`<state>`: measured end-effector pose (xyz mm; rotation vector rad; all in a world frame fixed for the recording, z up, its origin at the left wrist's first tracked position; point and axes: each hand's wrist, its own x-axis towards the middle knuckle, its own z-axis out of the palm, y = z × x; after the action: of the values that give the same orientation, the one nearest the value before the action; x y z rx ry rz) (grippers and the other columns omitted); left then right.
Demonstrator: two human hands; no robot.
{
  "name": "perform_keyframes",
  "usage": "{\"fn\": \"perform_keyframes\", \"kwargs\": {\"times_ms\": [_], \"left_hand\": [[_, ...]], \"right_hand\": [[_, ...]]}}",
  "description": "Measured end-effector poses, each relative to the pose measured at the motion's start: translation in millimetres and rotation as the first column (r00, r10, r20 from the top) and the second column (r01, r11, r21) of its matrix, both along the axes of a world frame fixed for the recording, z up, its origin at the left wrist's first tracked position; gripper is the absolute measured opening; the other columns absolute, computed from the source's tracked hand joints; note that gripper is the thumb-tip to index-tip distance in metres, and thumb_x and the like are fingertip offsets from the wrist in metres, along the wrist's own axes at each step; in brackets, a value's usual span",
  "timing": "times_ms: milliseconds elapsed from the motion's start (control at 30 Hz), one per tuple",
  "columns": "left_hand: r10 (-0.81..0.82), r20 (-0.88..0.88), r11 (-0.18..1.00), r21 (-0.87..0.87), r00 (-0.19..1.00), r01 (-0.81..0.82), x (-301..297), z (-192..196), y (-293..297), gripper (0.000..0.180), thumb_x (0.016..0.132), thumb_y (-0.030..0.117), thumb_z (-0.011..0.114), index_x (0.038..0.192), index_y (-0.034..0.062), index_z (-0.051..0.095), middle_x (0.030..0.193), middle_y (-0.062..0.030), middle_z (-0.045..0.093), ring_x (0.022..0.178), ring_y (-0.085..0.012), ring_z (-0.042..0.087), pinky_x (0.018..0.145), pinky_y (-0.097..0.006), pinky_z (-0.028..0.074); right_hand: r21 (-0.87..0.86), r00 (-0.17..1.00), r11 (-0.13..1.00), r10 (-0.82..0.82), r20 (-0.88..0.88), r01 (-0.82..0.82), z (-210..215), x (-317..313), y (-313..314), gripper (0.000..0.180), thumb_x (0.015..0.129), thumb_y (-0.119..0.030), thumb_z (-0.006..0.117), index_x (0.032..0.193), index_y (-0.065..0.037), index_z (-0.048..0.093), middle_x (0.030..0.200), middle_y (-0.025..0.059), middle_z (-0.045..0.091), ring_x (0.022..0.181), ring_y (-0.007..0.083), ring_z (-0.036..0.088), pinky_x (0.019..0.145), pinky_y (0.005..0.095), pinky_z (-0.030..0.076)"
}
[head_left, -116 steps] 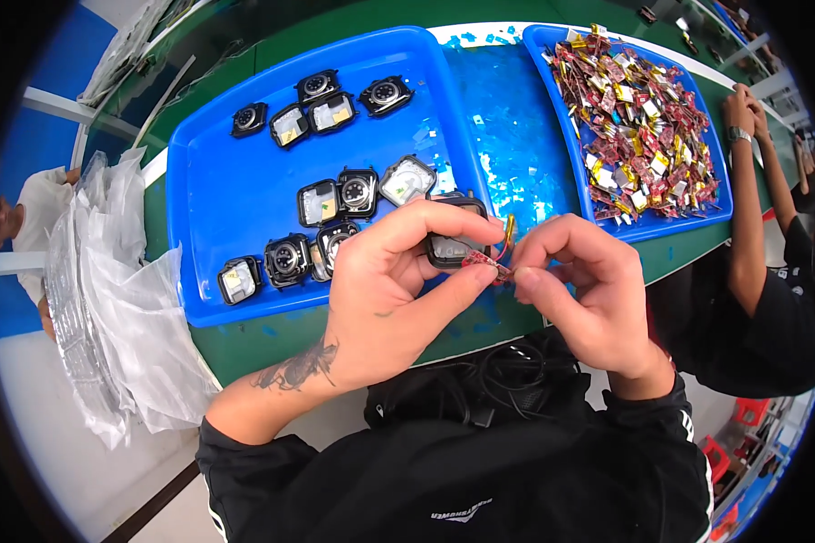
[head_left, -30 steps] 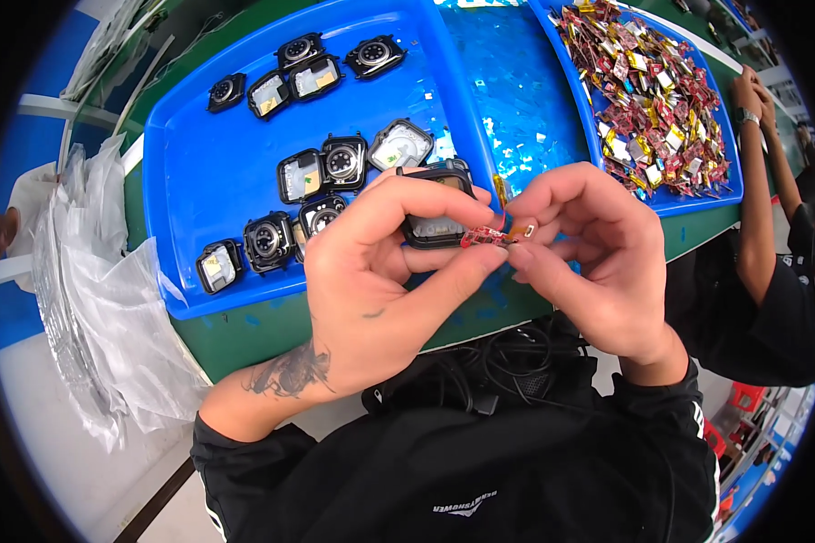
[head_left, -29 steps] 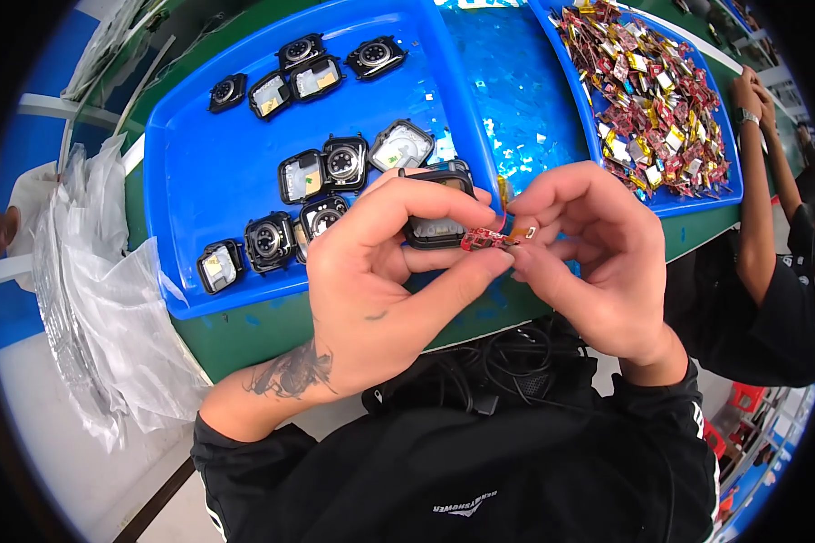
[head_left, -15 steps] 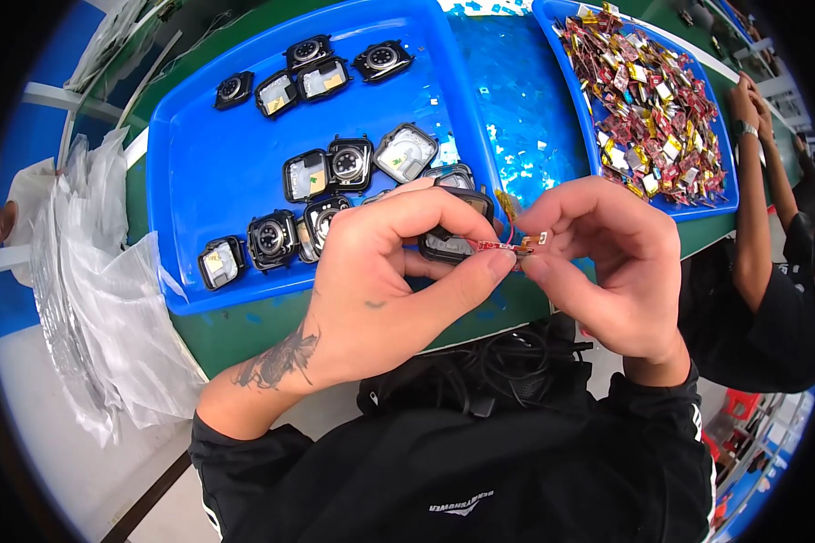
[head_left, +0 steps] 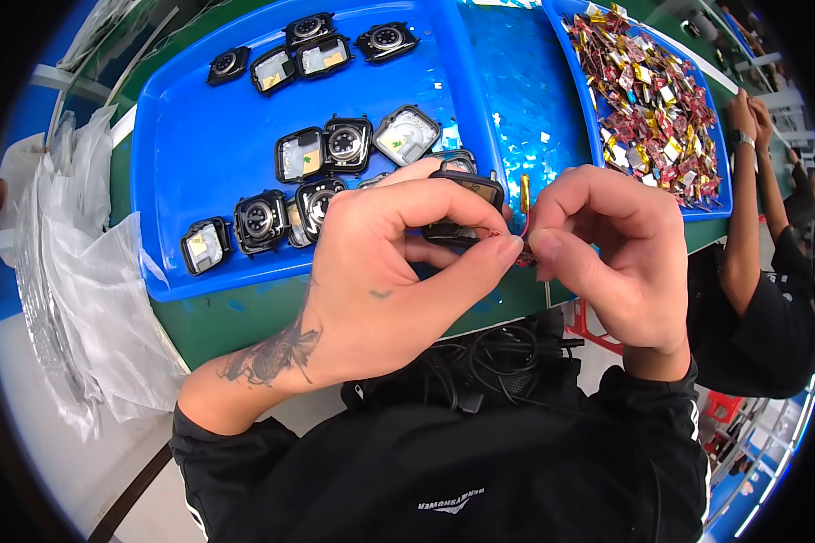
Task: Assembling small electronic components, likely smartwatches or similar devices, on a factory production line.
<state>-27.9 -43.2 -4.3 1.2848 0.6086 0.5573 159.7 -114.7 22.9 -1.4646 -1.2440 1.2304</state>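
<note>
Both hands meet in front of the large blue tray. My left hand [head_left: 398, 281] is closed, thumb and forefinger pinching one end of a small red circuit board [head_left: 524, 259]. My right hand [head_left: 620, 262] pinches the board's other end, and the fingertips hide most of it. Thin wires and a narrow yellow strip [head_left: 524, 192] rise from the board between the hands. Just behind my left fingers is an opened black watch case [head_left: 473, 186]; whether those fingers also grip it I cannot tell.
Several watch cases [head_left: 347, 145] lie in the blue tray [head_left: 244, 118]. Right of it, a smaller blue tray [head_left: 726, 192] holds a heap of red boards with battery pieces [head_left: 647, 109]. Plastic sheeting [head_left: 91, 299] hangs at left. Another person's arms [head_left: 744, 208] are at the right.
The red board, plainly visible between the hands before, is now mostly covered by fingertips that have drawn closer together. The yellow strip now stands more upright. The view has shifted slightly.
</note>
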Motion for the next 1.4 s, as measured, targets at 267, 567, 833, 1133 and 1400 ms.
{"fn": "perform_keyframes", "kwargs": {"times_ms": [267, 567, 833, 1133, 1400], "left_hand": [[0.044, 0.012, 0.999, 0.003, 0.999, -0.044, 0.7, 0.1, -3.4, 0.010, 0.087, -0.005, 0.064, 0.096, -0.0087, 0.063, 0.106, -0.0120, 0.057, 0.087, -0.0132, 0.061, 0.075, -0.025, 0.054], [0.065, -0.024, 0.998, 0.001, 0.998, -0.065, -0.2, 0.4, -1.1, 0.011, 0.088, 0.000, 0.065, 0.097, -0.0078, 0.063, 0.106, -0.0120, 0.059, 0.090, -0.0135, 0.061, 0.072, -0.025, 0.057], [0.101, -0.035, 0.995, -0.017, 0.994, -0.102, 0.0, 0.8, -2.5, 0.013, 0.089, 0.001, 0.065, 0.098, -0.0077, 0.064, 0.105, -0.0117, 0.059, 0.090, -0.0140, 0.062, 0.071, -0.026, 0.058], [0.123, 0.007, 0.992, -0.023, 0.992, -0.123, 0.4, -2.2, 0.1, 0.013, 0.089, 0.003, 0.065, 0.098, -0.0066, 0.064, 0.096, -0.0104, 0.063, 0.086, -0.0137, 0.063, 0.066, -0.026, 0.057], [0.142, 0.021, 0.990, -0.008, 0.990, -0.142, 1.4, -3.4, -2.2, 0.012, 0.089, 0.003, 0.066, 0.098, -0.0060, 0.064, 0.098, -0.0105, 0.063, 0.086, -0.0136, 0.063, 0.066, -0.026, 0.057]], "right_hand": [[0.168, 0.997, 0.986, -0.031, 0.065, 0.020, -7.1, -5.4, -2.5, 0.005, 0.082, 0.003, 0.063, 0.085, 0.004, 0.059, 0.079, 0.0058, 0.061, 0.067, 0.0088, 0.059, 0.060, 0.0213, 0.048], [0.322, 0.973, 0.947, -0.095, 0.208, 0.024, -12.0, -11.2, -0.9, 0.010, 0.078, 0.006, 0.065, 0.085, 0.002, 0.061, 0.074, 0.0066, 0.060, 0.064, 0.0117, 0.063, 0.058, 0.0218, 0.051], [0.163, 0.998, 0.985, -0.056, 0.012, 0.053, -8.9, -8.4, -1.1, 0.005, 0.084, 0.005, 0.064, 0.088, 0.004, 0.062, 0.082, 0.0057, 0.065, 0.069, 0.0088, 0.064, 0.060, 0.0211, 0.053], [0.091, 0.977, 0.986, -0.123, -0.172, 0.140, -8.8, -11.4, 2.0, 0.018, 0.092, -0.010, 0.059, 0.100, 0.006, 0.060, 0.090, 0.0118, 0.066, 0.068, 0.0132, 0.065, 0.061, 0.0229, 0.054], [0.181, 0.990, 0.976, -0.101, -0.098, 0.117, -10.7, -14.6, 2.2, 0.025, 0.083, 0.007, 0.060, 0.107, 0.005, 0.053, 0.094, 0.0118, 0.064, 0.073, 0.0123, 0.065, 0.064, 0.0235, 0.055]]}}
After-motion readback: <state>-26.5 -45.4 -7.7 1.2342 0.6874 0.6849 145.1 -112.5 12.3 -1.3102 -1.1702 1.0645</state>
